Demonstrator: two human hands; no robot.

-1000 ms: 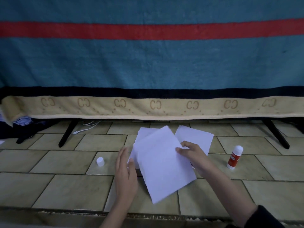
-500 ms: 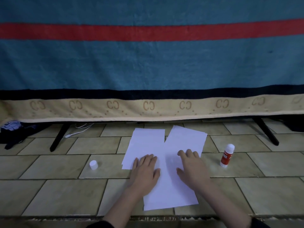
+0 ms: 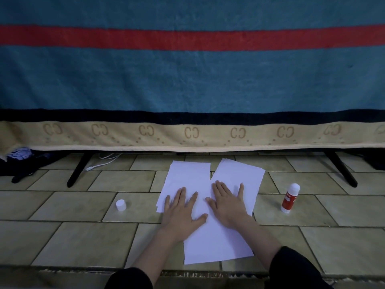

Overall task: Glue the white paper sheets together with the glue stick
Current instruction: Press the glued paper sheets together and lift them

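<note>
Several white paper sheets [image 3: 216, 243] lie overlapped on the tiled floor in front of me. My left hand [image 3: 181, 213] lies flat on the left part of the sheets with fingers spread. My right hand [image 3: 228, 205] presses flat on the right part, fingers straight. A red and white glue stick [image 3: 290, 198] stands upright and uncapped on the floor to the right of the paper. Its white cap [image 3: 121, 205] sits on the floor to the left of the paper.
A large blue blanket [image 3: 187, 80] with a red stripe and a beige border hangs across the back. Black stand legs [image 3: 78, 171] reach the floor on both sides. A white cable [image 3: 104, 160] and dark cloth [image 3: 20, 163] lie at the far left.
The top sheet, held up a second ago, now lies on the other sheets. Both hands have gone flat onto the paper and spread apart a little.
</note>
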